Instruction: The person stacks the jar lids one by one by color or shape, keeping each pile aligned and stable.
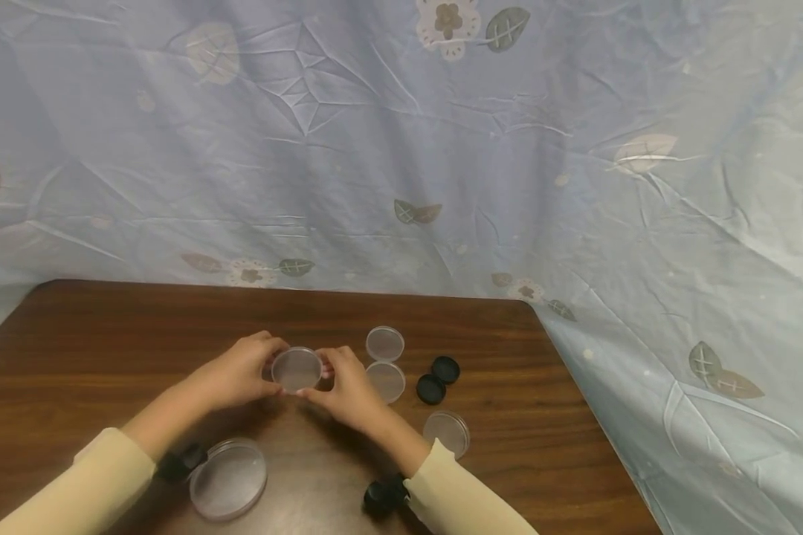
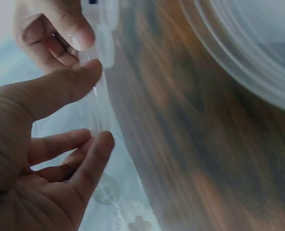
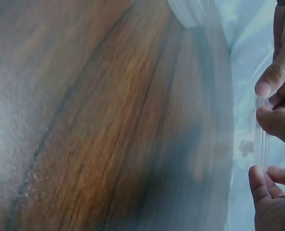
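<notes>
Both hands hold one clear petri dish point(image 1: 297, 369) between them, a little above the wooden table. My left hand point(image 1: 244, 371) grips its left edge, thumb at the near side and fingers at the far side. On the opposite edge my right hand point(image 1: 348, 390) grips in the same way. Seen edge-on in the left wrist view, the dish point(image 2: 101, 103) is thin, with thumb and fingertips pinching its rim. The right wrist view also shows the dish point(image 3: 261, 137) edge-on, between the fingers of both hands.
A larger clear dish point(image 1: 229, 479) lies by the left forearm. Right of the hands are two clear round pieces, one point(image 1: 384, 344) behind the other point(image 1: 386, 381), two black round lids point(image 1: 431, 388), and a stacked clear dish point(image 1: 447, 433). A patterned cloth point(image 1: 348, 148) hangs behind the table point(image 1: 140, 312).
</notes>
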The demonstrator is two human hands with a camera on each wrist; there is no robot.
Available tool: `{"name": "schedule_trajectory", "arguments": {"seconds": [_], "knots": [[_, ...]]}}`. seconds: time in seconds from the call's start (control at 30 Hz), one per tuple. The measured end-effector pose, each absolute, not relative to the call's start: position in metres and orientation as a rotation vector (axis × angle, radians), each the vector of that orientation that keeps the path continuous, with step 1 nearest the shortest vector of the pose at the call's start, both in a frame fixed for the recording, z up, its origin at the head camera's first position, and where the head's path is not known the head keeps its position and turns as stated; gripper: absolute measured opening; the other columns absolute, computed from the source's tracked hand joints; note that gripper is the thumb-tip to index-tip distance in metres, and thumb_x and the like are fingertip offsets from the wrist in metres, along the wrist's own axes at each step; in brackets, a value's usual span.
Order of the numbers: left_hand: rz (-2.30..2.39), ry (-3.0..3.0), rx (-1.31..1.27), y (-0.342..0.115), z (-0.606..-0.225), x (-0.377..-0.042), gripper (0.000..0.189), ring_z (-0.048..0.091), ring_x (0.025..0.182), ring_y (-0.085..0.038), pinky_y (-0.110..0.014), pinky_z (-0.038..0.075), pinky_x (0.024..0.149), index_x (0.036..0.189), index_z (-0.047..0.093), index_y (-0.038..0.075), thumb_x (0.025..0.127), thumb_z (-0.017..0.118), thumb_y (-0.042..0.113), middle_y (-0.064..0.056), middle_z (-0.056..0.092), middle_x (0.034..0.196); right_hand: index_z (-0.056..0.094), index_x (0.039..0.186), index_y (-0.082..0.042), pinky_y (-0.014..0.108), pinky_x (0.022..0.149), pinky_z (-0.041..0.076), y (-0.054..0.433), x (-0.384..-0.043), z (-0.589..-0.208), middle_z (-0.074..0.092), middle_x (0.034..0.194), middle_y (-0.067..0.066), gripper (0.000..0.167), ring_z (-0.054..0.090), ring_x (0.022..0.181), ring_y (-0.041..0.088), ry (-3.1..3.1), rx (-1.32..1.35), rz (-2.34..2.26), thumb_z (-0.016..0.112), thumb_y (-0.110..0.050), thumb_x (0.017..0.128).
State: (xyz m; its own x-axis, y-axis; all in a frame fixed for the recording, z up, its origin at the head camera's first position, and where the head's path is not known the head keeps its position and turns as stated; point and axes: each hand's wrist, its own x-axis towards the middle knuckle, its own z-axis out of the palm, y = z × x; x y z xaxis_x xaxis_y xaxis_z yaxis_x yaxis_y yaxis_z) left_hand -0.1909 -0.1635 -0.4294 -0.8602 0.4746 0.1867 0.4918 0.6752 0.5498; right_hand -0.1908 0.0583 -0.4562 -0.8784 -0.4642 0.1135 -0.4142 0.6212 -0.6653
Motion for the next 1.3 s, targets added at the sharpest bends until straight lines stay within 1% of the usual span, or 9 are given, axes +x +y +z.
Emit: {"name": "schedule_trajectory", "arguments": {"seconds": [0.13, 0.3, 0.53, 0.63, 0.77, 0.83, 1.03, 1.1, 1.3], "knots": [[-0.951, -2.854, -0.815, -0.161, -0.425, -0.182, 0.056, 0.065, 0.087, -0.022, -0.037, 0.06, 0.075, 0.114, 0.068, -0.009, 0.068, 0.094, 0.011, -0.016, 0.066, 0.1, 0.059, 0.138, -0.002, 0.017, 0.089, 0.054, 0.062, -0.183, -0.452, 0.06, 0.121, 0.009, 0.063, 0.063, 0.103, 0.013, 2.773, -0.763, -1.092, 0.085, -0.031, 0.089], [-0.968, -2.871, -0.794, -0.156, -0.423, -0.169, 0.056, 0.065, 0.088, -0.02, -0.033, 0.06, 0.074, 0.115, 0.068, -0.009, 0.07, 0.094, 0.01, -0.013, 0.066, 0.1, 0.059, 0.138, -0.002, 0.019, 0.092, 0.057, 0.068, -0.173, -0.45, 0.06, 0.122, 0.009, 0.063, 0.063, 0.104, 0.012, 2.755, -0.756, -1.092, 0.086, -0.03, 0.088], [-1.036, -2.906, -0.768, -0.147, -0.424, -0.156, 0.057, 0.066, 0.091, -0.021, -0.034, 0.062, 0.075, 0.118, 0.067, -0.009, 0.072, 0.093, 0.01, -0.014, 0.066, 0.104, 0.058, 0.142, -0.004, 0.019, 0.093, 0.055, 0.078, -0.159, -0.453, 0.059, 0.12, 0.005, 0.067, 0.06, 0.104, 0.009, 2.744, -0.723, -1.09, 0.086, -0.033, 0.088], [-1.05, -2.936, -0.755, -0.142, -0.424, -0.15, 0.056, 0.064, 0.091, -0.018, -0.031, 0.06, 0.074, 0.119, 0.067, -0.008, 0.073, 0.093, 0.01, -0.013, 0.066, 0.105, 0.058, 0.142, -0.005, 0.019, 0.094, 0.055, 0.083, -0.154, -0.455, 0.059, 0.12, 0.006, 0.066, 0.06, 0.105, 0.009, 2.719, -0.725, -1.118, 0.086, -0.032, 0.088], [-1.019, -2.947, -0.744, -0.136, -0.424, -0.145, 0.058, 0.062, 0.087, -0.016, -0.029, 0.058, 0.071, 0.119, 0.066, -0.01, 0.072, 0.094, 0.01, -0.014, 0.066, 0.104, 0.058, 0.141, -0.006, 0.019, 0.096, 0.056, 0.087, -0.147, -0.457, 0.059, 0.12, 0.007, 0.064, 0.061, 0.107, 0.009, 2.683, -0.725, -1.178, 0.086, -0.028, 0.088], [-0.999, -2.952, -0.724, -0.132, -0.423, -0.142, 0.06, 0.063, 0.088, -0.017, -0.031, 0.059, 0.071, 0.12, 0.066, -0.011, 0.071, 0.094, 0.01, -0.016, 0.066, 0.105, 0.058, 0.141, -0.006, 0.019, 0.098, 0.056, 0.089, -0.144, -0.457, 0.059, 0.121, 0.008, 0.064, 0.062, 0.108, 0.01, 2.668, -0.716, -1.203, 0.086, -0.027, 0.088], [-0.97, -3.008, -0.649, -0.122, -0.422, -0.131, 0.064, 0.07, 0.1, -0.029, -0.044, 0.064, 0.084, 0.124, 0.065, -0.01, 0.071, 0.095, 0.011, -0.022, 0.067, 0.118, 0.058, 0.14, -0.004, 0.02, 0.098, 0.056, 0.095, -0.136, -0.457, 0.059, 0.121, 0.008, 0.066, 0.061, 0.108, 0.01, 2.682, -0.701, -1.189, 0.088, -0.027, 0.086], [-0.975, -3.012, -0.647, -0.119, -0.423, -0.127, 0.064, 0.07, 0.101, -0.031, -0.046, 0.064, 0.086, 0.123, 0.065, -0.01, 0.071, 0.095, 0.011, -0.023, 0.067, 0.12, 0.059, 0.14, -0.003, 0.02, 0.098, 0.056, 0.098, -0.132, -0.458, 0.059, 0.121, 0.008, 0.066, 0.061, 0.108, 0.01, 2.686, -0.703, -1.181, 0.088, -0.026, 0.086], [-1.0, -3.0, -0.64, -0.112, -0.429, -0.12, 0.064, 0.07, 0.101, -0.03, -0.048, 0.063, 0.087, 0.123, 0.066, -0.008, 0.069, 0.095, 0.011, -0.02, 0.067, 0.117, 0.06, 0.137, -0.003, 0.023, 0.096, 0.058, 0.105, -0.121, -0.46, 0.061, 0.118, 0.009, 0.063, 0.062, 0.104, 0.009, 2.716, -0.741, -1.165, 0.089, -0.023, 0.085]]}}
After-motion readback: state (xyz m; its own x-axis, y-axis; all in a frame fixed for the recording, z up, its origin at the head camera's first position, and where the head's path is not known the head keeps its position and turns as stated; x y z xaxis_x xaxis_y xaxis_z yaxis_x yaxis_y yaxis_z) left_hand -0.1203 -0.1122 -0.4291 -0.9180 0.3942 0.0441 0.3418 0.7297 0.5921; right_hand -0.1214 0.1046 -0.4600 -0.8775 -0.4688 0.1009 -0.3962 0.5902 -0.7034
